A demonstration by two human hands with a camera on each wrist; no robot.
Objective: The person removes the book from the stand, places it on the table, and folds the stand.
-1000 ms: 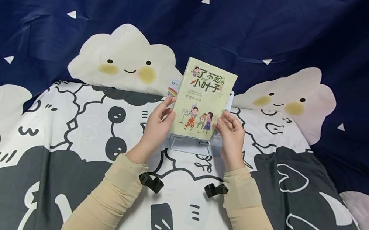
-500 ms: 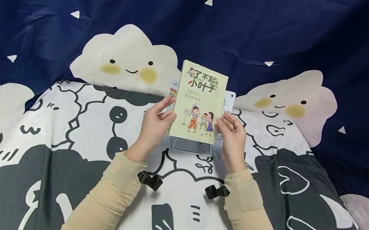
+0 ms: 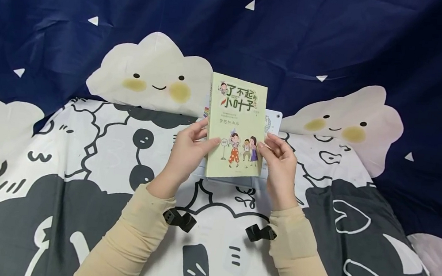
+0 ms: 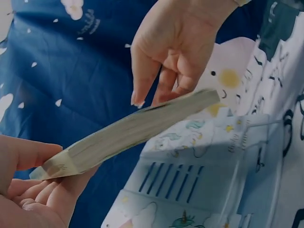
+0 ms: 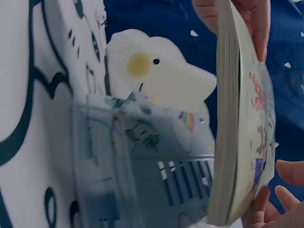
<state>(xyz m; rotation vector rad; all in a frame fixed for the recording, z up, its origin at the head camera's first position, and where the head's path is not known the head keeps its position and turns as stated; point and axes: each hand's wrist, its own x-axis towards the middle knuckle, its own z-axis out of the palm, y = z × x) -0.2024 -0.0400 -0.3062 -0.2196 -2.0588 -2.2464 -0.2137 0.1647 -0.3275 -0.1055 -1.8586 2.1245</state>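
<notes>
Where we look down from the head: we see a paperback book (image 3: 240, 124) raised between our left hand (image 3: 185, 152) and right hand (image 3: 282, 164), in front of a pale blue stand (image 3: 275, 119).
Book cover: smooth, pale green and rectangular, with dark lettering and small cartoon figures; we see it close to upright, its front toward us.
Left hand: we see it pinching the book's left edge, the thumb laid on the cover and the other fingers behind.
Right hand: its fingers bend toward the book's right edge and the thumb tip meets it; we cannot tell whether they pinch it or only touch it.
Sleeves: we see beige sleeves (image 3: 127, 240) of soft, finely creased fabric, with an angular black device (image 3: 181, 220) at the left wrist.
Cloth: below us spreads a white cloth (image 3: 103, 153) with black outlines and dark grey patches.
Backdrop: a rippled navy curtain (image 3: 295, 34) carries lobed cream clouds (image 3: 151, 78) and small white triangles.
Left wrist view: we see the page block as a dull beige slab, the left hand's thumb above it, fingers below; the stand's panel has slim parallel slots.
Right wrist view: we see fine page lines, a slightly bowed cover and the stand's rainbow print.
</notes>
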